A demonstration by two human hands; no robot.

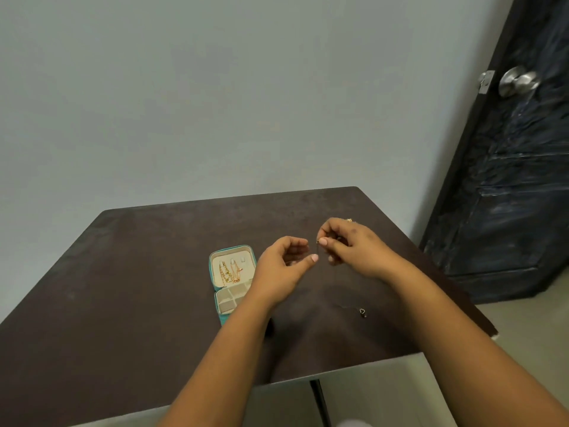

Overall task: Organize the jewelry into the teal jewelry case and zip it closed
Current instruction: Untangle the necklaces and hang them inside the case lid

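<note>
Both forearms are bare, with no sleeves in view. The left hand (284,266) and right hand (354,248) have short, pale fingernails.

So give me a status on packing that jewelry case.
Done: gold chains already lie in the upper half of the open teal jewelry case.
In hand: the right hand pinches a thin dark necklace whose pendant rests on the table; the left hand hovers beside it.
Left: stow that necklace, then zip the case.
</note>
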